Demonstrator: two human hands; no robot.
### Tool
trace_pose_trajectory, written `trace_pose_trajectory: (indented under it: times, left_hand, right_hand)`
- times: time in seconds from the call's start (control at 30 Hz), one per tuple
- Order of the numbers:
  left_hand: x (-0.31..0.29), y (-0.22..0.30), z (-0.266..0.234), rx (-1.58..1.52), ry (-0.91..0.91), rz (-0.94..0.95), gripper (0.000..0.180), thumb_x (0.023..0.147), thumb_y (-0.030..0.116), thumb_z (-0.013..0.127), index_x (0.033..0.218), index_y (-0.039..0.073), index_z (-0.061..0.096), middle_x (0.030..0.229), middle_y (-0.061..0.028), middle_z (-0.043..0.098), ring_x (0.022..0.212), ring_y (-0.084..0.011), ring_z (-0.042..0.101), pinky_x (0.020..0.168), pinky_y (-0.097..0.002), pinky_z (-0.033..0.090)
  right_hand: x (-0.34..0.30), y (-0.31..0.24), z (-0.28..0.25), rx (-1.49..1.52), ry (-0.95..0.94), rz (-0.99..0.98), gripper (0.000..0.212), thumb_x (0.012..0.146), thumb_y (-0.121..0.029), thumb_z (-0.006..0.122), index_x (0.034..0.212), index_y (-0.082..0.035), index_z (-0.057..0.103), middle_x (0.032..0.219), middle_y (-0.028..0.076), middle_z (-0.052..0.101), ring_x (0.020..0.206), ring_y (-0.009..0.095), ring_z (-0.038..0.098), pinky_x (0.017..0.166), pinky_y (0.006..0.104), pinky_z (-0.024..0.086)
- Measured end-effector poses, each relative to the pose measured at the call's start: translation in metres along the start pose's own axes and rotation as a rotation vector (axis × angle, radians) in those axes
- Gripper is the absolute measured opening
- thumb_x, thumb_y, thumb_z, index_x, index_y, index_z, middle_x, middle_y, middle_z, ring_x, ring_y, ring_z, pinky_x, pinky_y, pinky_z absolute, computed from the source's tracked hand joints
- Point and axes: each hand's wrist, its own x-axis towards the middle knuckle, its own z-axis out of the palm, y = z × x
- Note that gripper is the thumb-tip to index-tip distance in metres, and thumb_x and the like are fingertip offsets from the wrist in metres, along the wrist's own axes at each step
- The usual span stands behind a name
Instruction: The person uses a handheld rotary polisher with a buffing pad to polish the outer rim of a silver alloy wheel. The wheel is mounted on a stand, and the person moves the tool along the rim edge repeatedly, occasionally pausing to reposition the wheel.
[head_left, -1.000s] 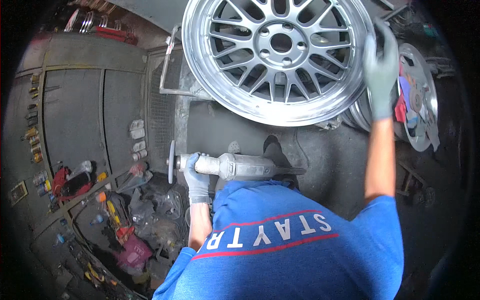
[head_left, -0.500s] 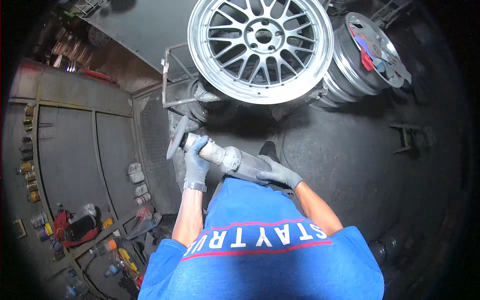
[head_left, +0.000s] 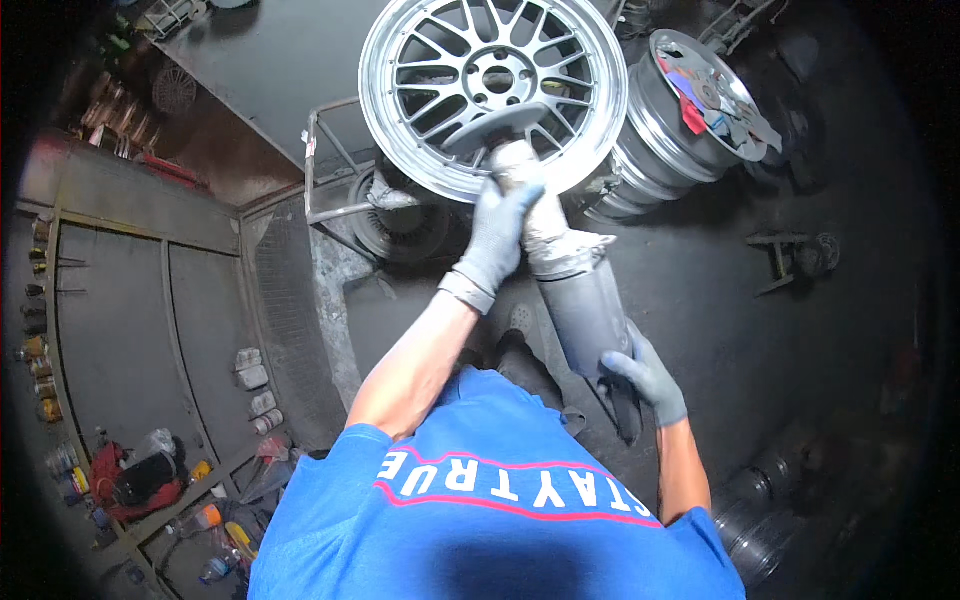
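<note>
My gloved left hand (head_left: 497,235) is wrapped around the taped white neck of an angle grinder (head_left: 580,310). At the grinder's rear end, my gloved right hand (head_left: 650,375) grips the grey body near the handle, thumb across it. A flat round grey disc (head_left: 492,126) on the tool's head overlaps the lower part of a silver multi-spoke alloy wheel (head_left: 500,62). Whether the disc touches the wheel I cannot tell. The wheel lies face up on a metal stand (head_left: 335,213).
Right of the wheel stands a stack of rims (head_left: 665,150), with red, purple and grey scraps on top. A small metal stand (head_left: 780,260) is on the floor at right. Along the left run wall panels (head_left: 110,310), with bottles and a red bag (head_left: 112,470) below.
Both hands have swung the grinder from crosswise at my waist to pointing forward, its disc now over the wheel. My right hand has moved right and nearer. The view has shifted slightly.
</note>
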Motion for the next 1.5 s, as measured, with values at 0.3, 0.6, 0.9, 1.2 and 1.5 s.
trace_pose_trajectory:
  times: [0.3, 0.6, 0.9, 1.2, 1.5]
  left_hand:
    - [-0.013, -0.091, 0.033, 0.084, 0.13, -0.376, 0.058, 0.095, 0.017, 0.088, 0.14, 0.001, 0.054, 0.119, -0.0117, 0.067, 0.102, -0.0205, 0.072, 0.089, -0.0385, 0.063]
    - [-0.001, -0.104, 0.026, -0.023, 0.222, -0.409, 0.06, 0.094, 0.023, 0.089, 0.139, 0.002, 0.055, 0.123, -0.0116, 0.068, 0.109, -0.0209, 0.07, 0.095, -0.0386, 0.061]
    - [0.0, -0.086, 0.002, -0.192, 0.241, -0.462, 0.056, 0.096, 0.02, 0.087, 0.138, 0.002, 0.056, 0.122, -0.0124, 0.068, 0.107, -0.0217, 0.071, 0.094, -0.0396, 0.062]
    - [0.004, -0.042, -0.056, -0.075, 0.257, -0.396, 0.054, 0.098, 0.019, 0.085, 0.14, 0.003, 0.054, 0.114, -0.0135, 0.07, 0.095, -0.024, 0.076, 0.084, -0.0409, 0.066]
    - [0.005, -0.021, -0.072, -0.092, 0.295, -0.335, 0.039, 0.102, 0.015, 0.081, 0.128, 0.004, 0.055, 0.103, -0.0132, 0.069, 0.083, -0.0264, 0.076, 0.074, -0.0433, 0.07]
  right_hand:
    - [-0.06, -0.033, 0.012, 0.299, 0.164, 0.176, 0.078, 0.101, -0.033, 0.075, 0.162, 0.003, 0.043, 0.109, 0.014, 0.075, 0.07, 0.015, 0.071, 0.062, 0.0282, 0.06]
    - [-0.04, -0.053, -0.013, 0.228, 0.134, 0.17, 0.077, 0.103, -0.03, 0.075, 0.164, 0.004, 0.044, 0.137, 0.017, 0.069, 0.106, 0.018, 0.073, 0.091, 0.0324, 0.059]
    - [-0.025, -0.079, 0.031, 0.1, 0.182, 0.142, 0.074, 0.104, -0.028, 0.071, 0.165, 0.006, 0.045, 0.152, 0.018, 0.064, 0.139, 0.024, 0.061, 0.12, 0.0378, 0.045]
    - [-0.008, -0.08, 0.089, 0.142, 0.16, 0.156, 0.073, 0.106, -0.023, 0.071, 0.168, 0.004, 0.042, 0.139, 0.015, 0.068, 0.111, 0.018, 0.069, 0.098, 0.0319, 0.055]
    - [0.011, -0.06, 0.079, 0.27, 0.082, 0.179, 0.076, 0.106, -0.022, 0.075, 0.169, 0.001, 0.04, 0.126, 0.011, 0.071, 0.081, 0.01, 0.066, 0.071, 0.0262, 0.056]
